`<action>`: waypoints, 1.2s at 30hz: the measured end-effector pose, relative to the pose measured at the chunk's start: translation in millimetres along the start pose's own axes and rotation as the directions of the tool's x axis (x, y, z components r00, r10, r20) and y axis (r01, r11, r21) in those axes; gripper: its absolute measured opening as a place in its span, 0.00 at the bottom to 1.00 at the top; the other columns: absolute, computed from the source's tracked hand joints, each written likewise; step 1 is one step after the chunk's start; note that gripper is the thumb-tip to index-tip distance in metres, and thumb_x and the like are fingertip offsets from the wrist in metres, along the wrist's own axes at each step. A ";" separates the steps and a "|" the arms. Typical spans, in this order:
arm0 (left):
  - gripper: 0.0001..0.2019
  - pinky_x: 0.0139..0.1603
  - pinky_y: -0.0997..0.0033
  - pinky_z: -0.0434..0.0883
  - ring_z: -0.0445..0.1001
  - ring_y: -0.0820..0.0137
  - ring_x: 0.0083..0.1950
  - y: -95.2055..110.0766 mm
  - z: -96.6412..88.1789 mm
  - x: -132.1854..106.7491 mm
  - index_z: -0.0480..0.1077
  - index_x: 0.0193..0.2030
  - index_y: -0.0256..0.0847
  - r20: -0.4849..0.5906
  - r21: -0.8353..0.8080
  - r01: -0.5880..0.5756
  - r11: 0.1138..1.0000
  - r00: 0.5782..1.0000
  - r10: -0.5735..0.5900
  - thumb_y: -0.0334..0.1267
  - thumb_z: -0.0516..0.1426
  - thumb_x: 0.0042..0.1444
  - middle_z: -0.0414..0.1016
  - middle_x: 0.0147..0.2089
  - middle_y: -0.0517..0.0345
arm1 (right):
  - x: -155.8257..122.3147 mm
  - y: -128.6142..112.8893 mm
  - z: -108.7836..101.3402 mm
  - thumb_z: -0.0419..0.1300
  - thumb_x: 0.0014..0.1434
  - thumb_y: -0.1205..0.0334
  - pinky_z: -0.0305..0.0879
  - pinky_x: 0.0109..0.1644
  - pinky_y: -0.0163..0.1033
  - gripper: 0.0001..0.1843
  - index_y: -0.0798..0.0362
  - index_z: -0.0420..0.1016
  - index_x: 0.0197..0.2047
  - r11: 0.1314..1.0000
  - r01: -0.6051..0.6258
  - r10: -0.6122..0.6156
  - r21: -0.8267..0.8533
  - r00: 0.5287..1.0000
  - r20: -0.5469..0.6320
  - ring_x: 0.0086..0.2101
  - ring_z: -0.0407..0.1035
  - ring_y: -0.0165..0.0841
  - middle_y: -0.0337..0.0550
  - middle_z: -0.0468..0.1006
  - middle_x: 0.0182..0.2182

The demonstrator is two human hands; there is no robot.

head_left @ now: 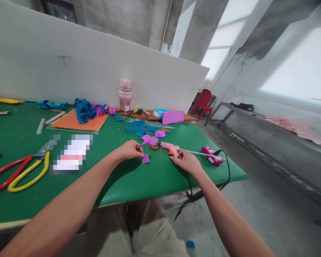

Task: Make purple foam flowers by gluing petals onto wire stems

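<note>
Green counter [125,187] spreads beneath the work. Left hand [131,149] pinches a slim blue-tipped piece [141,145] near a purple square [145,159]; right hand [186,161] grips the pink glue gun [170,147], its nozzle [159,144] facing the piece. Steady the pinch, and keep that nozzle clear of skin.
</note>
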State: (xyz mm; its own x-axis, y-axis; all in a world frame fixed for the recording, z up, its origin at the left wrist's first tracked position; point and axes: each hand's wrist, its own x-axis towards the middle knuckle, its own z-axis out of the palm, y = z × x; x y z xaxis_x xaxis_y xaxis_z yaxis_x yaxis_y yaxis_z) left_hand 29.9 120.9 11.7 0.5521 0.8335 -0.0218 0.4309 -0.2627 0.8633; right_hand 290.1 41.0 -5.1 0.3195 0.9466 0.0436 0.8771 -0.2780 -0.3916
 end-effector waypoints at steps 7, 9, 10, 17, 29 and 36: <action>0.05 0.22 0.76 0.55 0.63 0.75 0.22 -2.7 -10.1 0.9 0.72 0.20 0.36 -0.043 0.265 0.144 0.953 0.990 -0.137 0.36 0.58 0.38 0.67 0.17 0.62 | 9.4 -6.0 -9.7 0.54 0.52 0.64 0.63 0.24 0.31 0.06 0.55 0.62 0.26 0.907 -0.164 0.084 0.388 0.973 0.217 0.20 0.67 0.26 0.41 0.74 0.21; 0.06 0.24 0.76 0.56 0.63 0.75 0.24 -1.4 -9.5 0.2 0.72 0.22 0.36 -0.030 0.306 0.164 0.938 0.986 -0.162 0.36 0.58 0.39 0.67 0.19 0.62 | 1.4 -3.3 -15.3 0.55 0.53 0.65 0.68 0.26 0.31 0.04 0.55 0.63 0.29 0.687 -0.228 0.075 0.690 0.967 0.245 0.21 0.69 0.26 0.41 0.75 0.25; 0.06 0.24 0.76 0.56 0.63 0.75 0.24 -0.9 -8.8 0.0 0.73 0.22 0.36 -0.023 0.318 0.167 0.933 0.985 -0.169 0.36 0.58 0.39 0.68 0.20 0.62 | -4.0 -2.6 -17.8 0.57 0.52 0.65 0.70 0.27 0.31 0.03 0.54 0.64 0.30 0.546 -0.232 0.074 0.805 0.970 0.230 0.22 0.69 0.25 0.40 0.75 0.25; 0.04 0.24 0.75 0.56 0.63 0.74 0.24 0.3 -7.0 -0.3 0.72 0.22 0.35 -0.019 0.320 0.194 0.927 0.980 -0.198 0.34 0.58 0.39 0.66 0.19 0.62 | -45.4 -18.9 -24.6 0.56 0.55 0.53 0.57 0.13 0.24 0.12 0.54 0.70 0.36 0.018 -0.445 -0.140 0.896 0.886 0.443 0.14 0.56 0.19 0.37 0.71 0.22; 0.05 0.24 0.74 0.56 0.62 0.74 0.23 0.0 -7.7 0.4 0.72 0.21 0.35 -0.001 0.326 0.192 0.926 0.979 -0.203 0.35 0.59 0.38 0.65 0.18 0.63 | -67.5 -46.8 -34.8 0.52 0.58 0.49 0.54 0.19 0.29 0.20 0.58 0.69 0.43 0.647 -0.031 -0.316 0.762 0.898 0.305 0.17 0.55 0.23 0.34 0.65 0.15; 0.04 0.25 0.75 0.57 0.63 0.74 0.24 2.6 -7.5 0.0 0.72 0.21 0.35 -0.017 0.356 0.206 0.911 0.977 -0.214 0.34 0.59 0.38 0.66 0.18 0.62 | -65.0 -55.2 -34.0 0.49 0.59 0.48 0.55 0.20 0.30 0.21 0.57 0.65 0.45 0.811 0.100 -0.313 0.577 0.906 0.283 0.17 0.59 0.25 0.36 0.69 0.18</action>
State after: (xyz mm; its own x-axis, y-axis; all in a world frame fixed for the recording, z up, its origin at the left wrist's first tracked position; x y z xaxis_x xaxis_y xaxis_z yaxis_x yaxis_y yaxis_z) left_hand 25.6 123.8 17.8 0.4352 0.8784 -0.1976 0.7605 -0.2412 0.6028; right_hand 233.1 -10.7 44.9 -0.0869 0.9914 -0.0982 0.5363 -0.0365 -0.8432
